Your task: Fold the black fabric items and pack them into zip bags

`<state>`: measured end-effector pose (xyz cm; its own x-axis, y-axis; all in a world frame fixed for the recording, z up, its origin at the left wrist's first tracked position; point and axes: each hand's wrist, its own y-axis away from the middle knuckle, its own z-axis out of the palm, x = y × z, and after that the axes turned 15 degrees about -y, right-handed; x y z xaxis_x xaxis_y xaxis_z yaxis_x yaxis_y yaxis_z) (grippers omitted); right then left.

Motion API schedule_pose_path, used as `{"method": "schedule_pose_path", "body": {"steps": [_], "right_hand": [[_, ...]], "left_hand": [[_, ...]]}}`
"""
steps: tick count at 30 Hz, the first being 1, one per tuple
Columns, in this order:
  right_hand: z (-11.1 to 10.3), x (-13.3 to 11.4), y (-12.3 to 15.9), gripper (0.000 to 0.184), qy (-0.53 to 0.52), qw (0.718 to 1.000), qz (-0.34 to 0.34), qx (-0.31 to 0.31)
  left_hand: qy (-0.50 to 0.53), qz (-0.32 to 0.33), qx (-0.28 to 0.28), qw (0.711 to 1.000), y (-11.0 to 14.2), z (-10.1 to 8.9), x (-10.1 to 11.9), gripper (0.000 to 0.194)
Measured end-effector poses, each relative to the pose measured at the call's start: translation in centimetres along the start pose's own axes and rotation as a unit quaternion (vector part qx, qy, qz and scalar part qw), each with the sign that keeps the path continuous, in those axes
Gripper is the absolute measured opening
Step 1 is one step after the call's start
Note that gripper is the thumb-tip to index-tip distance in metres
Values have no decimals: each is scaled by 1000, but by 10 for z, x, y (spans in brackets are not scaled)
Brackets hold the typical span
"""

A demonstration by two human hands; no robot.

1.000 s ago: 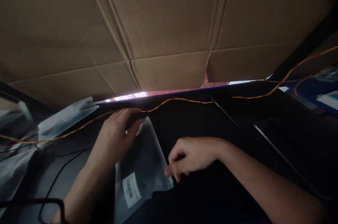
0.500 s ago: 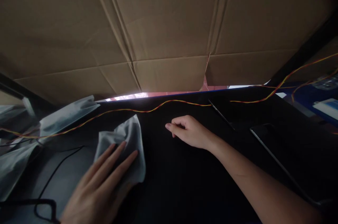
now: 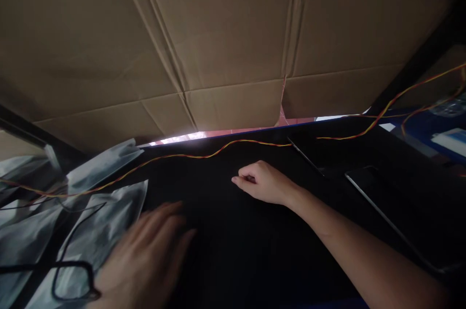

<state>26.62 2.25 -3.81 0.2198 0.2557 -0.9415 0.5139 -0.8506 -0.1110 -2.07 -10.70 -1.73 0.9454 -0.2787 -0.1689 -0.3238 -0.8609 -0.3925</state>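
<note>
My left hand is smeared by motion over the black tabletop, its fingers stretched out and holding nothing that I can see. Just left of it lies a translucent frosted plastic bag, partly hidden behind the hand and a thin black cable. My right hand rests loosely curled near the middle of the table, thumb against the fingers, with no object showing in it. Beyond its forearm lies a dark flat device with a thin silver edge, like a tablet.
A second dark, thin-edged device lies further back. A twisted red-yellow wire crosses the back of the table. More plastic bags are at the left, near a black wire frame. Cardboard stands behind.
The plastic bag under my left hand has gone leftward to the pile, and that hand has come off it. My right hand stays curled in about the same place.
</note>
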Motion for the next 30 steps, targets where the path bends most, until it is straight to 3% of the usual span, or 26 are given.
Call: {"method": "schedule_pose_path", "body": {"steps": [3,5,7,10,15,20,23,30], "right_hand": [[2,8,-2,47,19,999,-12,41],[-2,10,-1,45,25,999,-18,40],[-8,10,3,41,26,999,-26,11],[-13,8,10,33,34,998,-45,-8],[-9,11,20,21,117,991,-70,-17],[-13,21,24,81,296,954,-18,-47],[-16,24,25,89,311,947,-9,-79],[-17,25,26,91,301,950,-7,-79]], "left_hand": [[-1,61,-100,993,-69,-4,60,29],[7,97,-118,988,-103,4,71,27],[27,115,-116,986,-118,21,65,32],[63,130,-107,984,-112,50,49,46],[83,165,-120,975,-95,79,42,95],[90,168,-130,973,-99,82,42,98],[94,165,-126,974,-100,82,41,98],[93,168,-130,973,-100,84,41,98]]}}
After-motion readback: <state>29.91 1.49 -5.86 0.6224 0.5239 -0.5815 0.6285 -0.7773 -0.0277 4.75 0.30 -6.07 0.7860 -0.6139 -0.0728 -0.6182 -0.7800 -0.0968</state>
